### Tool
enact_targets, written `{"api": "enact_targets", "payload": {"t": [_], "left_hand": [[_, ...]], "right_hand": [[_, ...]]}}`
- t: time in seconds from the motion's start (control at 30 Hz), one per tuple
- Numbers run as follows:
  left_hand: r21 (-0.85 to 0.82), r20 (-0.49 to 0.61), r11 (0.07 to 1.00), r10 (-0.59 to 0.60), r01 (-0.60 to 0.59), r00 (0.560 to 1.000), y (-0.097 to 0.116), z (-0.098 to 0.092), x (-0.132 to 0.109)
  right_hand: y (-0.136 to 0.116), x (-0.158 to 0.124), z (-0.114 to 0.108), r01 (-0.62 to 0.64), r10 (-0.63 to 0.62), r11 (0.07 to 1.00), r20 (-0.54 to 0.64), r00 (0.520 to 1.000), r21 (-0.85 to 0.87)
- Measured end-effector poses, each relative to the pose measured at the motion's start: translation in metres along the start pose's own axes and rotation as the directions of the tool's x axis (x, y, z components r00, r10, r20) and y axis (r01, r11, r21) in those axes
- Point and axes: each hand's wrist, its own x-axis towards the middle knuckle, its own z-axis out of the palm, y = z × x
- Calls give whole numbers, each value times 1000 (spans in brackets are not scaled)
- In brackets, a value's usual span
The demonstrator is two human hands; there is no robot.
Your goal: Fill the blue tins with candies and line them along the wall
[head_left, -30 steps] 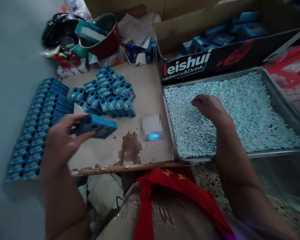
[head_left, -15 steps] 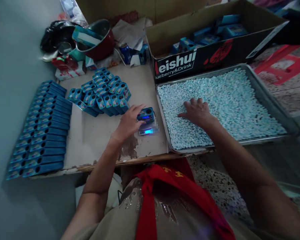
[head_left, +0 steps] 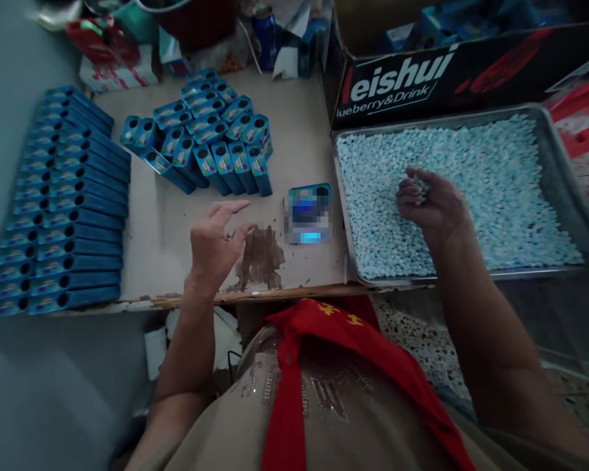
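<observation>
My left hand [head_left: 219,241] is over the table, thumb and fingers apart, holding nothing. To its right a small blue box [head_left: 314,192] rests on a scale with a lit display [head_left: 310,237]; part of both is blurred out. My right hand [head_left: 434,203] is above the metal tray [head_left: 349,252], its fingers curled round some small pale pieces. More of these pale blue-white pieces [head_left: 495,196] cover most of the tray. Blue boxes with round dark holes stand in a loose cluster [head_left: 206,124] beyond my left hand.
Long rows of blue boxes [head_left: 83,248] line the left side of the table. A black carton [head_left: 397,85] with more blue boxes stands behind the tray. At the back are a blue can [head_left: 265,39], a red bowl [head_left: 199,23] and a white-red package [head_left: 120,69].
My left hand has let go of the box on the scale and drawn back left. My right hand, spread on the pieces before, has closed round some. The view has shifted closer.
</observation>
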Motion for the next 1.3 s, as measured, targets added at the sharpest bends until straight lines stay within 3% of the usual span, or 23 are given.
{"api": "enact_targets", "payload": {"t": [0.13, 0.23, 0.43, 0.6, 0.7, 0.8, 0.9, 1.1, 1.2, 1.3], "left_hand": [[-14, -16, 1000, 15, -15, 1000, -1, 3, 0], [-26, -33, 999, 35, -35, 999, 2, 13, 3], [-23, -95, 988, 147, -150, 985, 13, 33, 16], [-151, -46, 988, -25, 18, 999, 15, 54, 24], [-296, -33, 949, -124, 109, 992, 13, 86, 28], [-450, 77, 874, -167, 184, 983, 18, 118, 39], [-488, 163, 854, -113, 179, 980, 38, 131, 58], [-405, 87, 914, 44, -5, 995, 90, 128, 93], [-394, 103, 919, 51, -6, 993, 104, 137, 98], [-394, 121, 919, 42, 9, 992, 114, 149, 98]], "right_hand": [[1, -7, 15, -81, 107, 953, -71, 992, 293], [-5, -2, 19, -124, 148, 924, -38, 988, 361], [6, 28, 5, -47, -25, 916, 174, 984, 398], [10, 24, 10, -82, -31, 865, 216, 976, 494], [-3, 18, 29, -109, 10, 878, 209, 978, 466], [-20, 15, 53, -112, 16, 881, 207, 978, 460], [-35, 9, 71, -17, -50, 882, 130, 990, 471], [-61, -13, 82, 241, -224, 929, -91, 970, 280], [-65, -22, 84, 360, -338, 874, -125, 933, 327], [-65, -30, 84, 391, -372, 859, -124, 920, 331]]}}
